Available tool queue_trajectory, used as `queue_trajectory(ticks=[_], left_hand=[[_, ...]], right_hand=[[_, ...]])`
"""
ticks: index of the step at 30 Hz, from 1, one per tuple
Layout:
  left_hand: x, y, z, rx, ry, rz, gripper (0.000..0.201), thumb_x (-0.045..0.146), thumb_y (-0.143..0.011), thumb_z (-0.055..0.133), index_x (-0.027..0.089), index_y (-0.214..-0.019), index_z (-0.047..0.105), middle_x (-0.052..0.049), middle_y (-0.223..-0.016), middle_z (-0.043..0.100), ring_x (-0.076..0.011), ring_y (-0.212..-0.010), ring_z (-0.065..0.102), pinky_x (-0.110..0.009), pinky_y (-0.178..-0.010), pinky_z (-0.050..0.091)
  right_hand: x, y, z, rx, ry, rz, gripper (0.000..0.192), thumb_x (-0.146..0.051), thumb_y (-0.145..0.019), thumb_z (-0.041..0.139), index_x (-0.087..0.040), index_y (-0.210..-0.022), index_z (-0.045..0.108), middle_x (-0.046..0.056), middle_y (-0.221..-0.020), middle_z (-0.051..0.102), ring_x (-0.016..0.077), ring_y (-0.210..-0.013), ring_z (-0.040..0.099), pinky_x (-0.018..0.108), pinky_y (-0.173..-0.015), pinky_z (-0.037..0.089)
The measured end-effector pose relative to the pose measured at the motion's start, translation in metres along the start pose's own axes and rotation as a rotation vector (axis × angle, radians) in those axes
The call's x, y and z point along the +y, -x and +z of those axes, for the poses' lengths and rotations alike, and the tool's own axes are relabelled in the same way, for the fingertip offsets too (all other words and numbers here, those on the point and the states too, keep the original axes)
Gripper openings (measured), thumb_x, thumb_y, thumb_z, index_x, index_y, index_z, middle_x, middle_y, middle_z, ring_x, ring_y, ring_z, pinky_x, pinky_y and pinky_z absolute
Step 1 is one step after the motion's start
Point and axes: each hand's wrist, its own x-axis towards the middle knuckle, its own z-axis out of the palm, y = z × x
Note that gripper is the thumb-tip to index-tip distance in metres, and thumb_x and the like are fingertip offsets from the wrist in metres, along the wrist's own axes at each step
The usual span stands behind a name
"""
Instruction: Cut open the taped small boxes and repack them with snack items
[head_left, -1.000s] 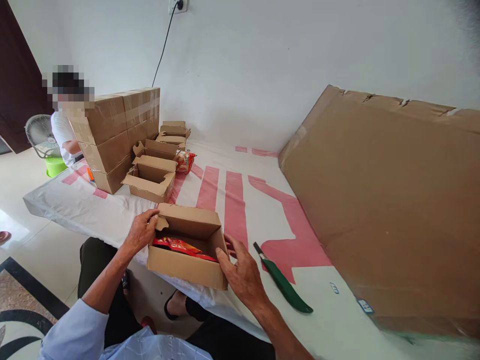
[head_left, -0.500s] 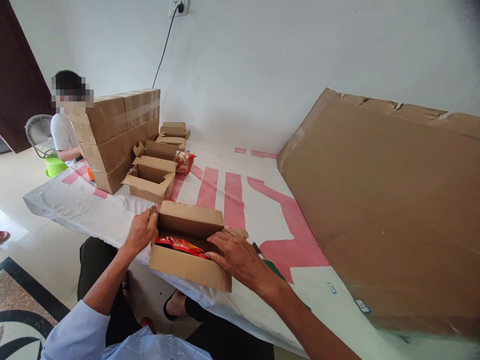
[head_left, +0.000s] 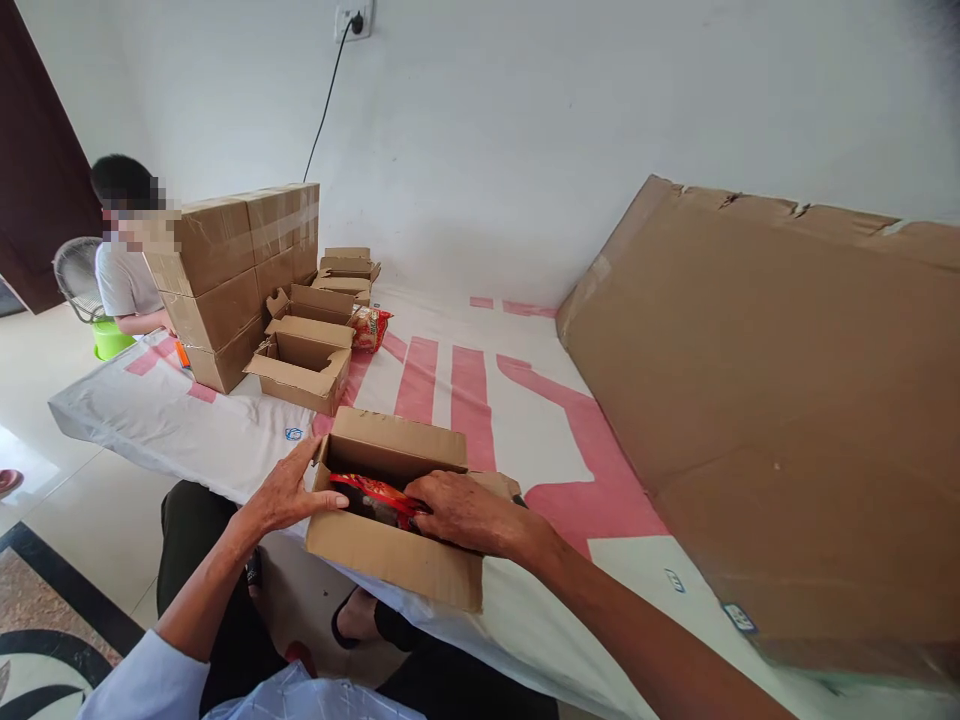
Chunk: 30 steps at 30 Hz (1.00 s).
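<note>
A small open cardboard box point(head_left: 390, 550) sits at the near edge of a white and pink sheet point(head_left: 465, 390). A red snack packet point(head_left: 369, 490) lies inside it. My left hand point(head_left: 289, 490) rests flat against the box's left side, thumb on its rim. My right hand point(head_left: 461, 510) reaches into the box from the right, fingers pressing down on the packet and on the right flap. The green-handled knife seen before is hidden behind my right arm.
Further back stand an empty open box point(head_left: 300, 365), more small open boxes point(head_left: 345, 268), a red packet point(head_left: 371, 325) and a stack of taped cartons point(head_left: 232, 270). A big flat cardboard sheet point(head_left: 772, 400) leans at right. A person point(head_left: 124, 270) sits behind the cartons.
My right hand moved from the box's right side into the box, onto the packet. My left hand slid from the back left corner to the left side.
</note>
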Motion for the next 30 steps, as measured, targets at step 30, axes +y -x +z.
queue_trajectory(ticks=[30], left_hand=[[0.053, -0.045, -0.04, 0.289, 0.036, 0.21, 0.085, 0.061, -0.084, 0.082, 0.022, -0.154, 0.055, -0.018, -0.161, 0.053, -0.0398, -0.15, 0.049, -0.054, -0.123, 0.042]], right_hand=[[0.027, 0.013, -0.053, 0.342, -1.023, 0.048, 0.055, -0.076, -0.08, 0.07, -0.022, -0.076, 0.063, -0.001, -0.067, 0.065, 0.0155, -0.061, 0.055, 0.029, -0.059, 0.045]])
